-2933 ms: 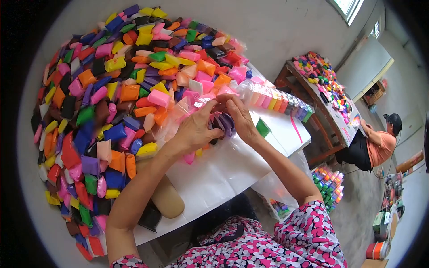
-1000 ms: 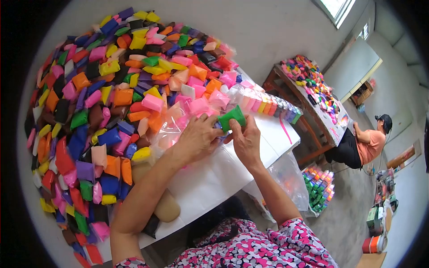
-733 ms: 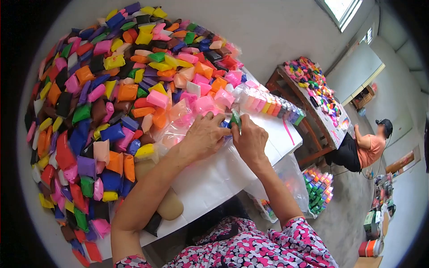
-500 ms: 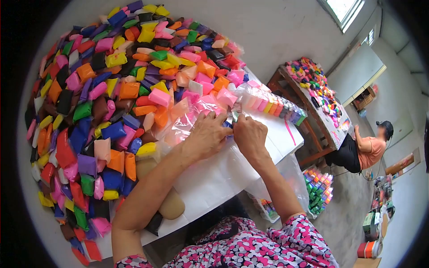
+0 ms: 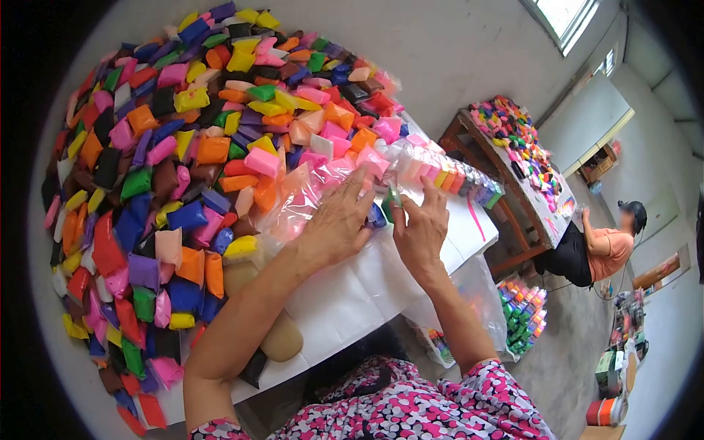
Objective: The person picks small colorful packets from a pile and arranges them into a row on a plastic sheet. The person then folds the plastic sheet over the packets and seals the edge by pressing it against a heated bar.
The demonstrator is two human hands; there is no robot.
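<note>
My left hand (image 5: 339,220) is bent over a shiny clear plastic bag (image 5: 299,192) with pink showing through, its fingers curled on the near end. A small blue packet (image 5: 376,215) shows beside its thumb. My right hand (image 5: 422,231) is just to the right, thumb and forefinger closed on a small green packet (image 5: 391,199), its other fingers raised. Part of the green packet is hidden by the fingers. Behind the hands lie clear packs of colored packets (image 5: 447,174) in a row. The hands are over a white-covered table (image 5: 345,293).
A large heap of colored packets (image 5: 183,213) covers the table's left side. A tan rounded object (image 5: 282,337) lies at the near edge. At right stand another heaped table (image 5: 506,172) and a seated person (image 5: 605,246). Filled packs (image 5: 522,315) are on the floor.
My hands were close together at the blue packet. The right hand has shifted slightly right, its fingers have lifted, and the green packet now shows between the hands.
</note>
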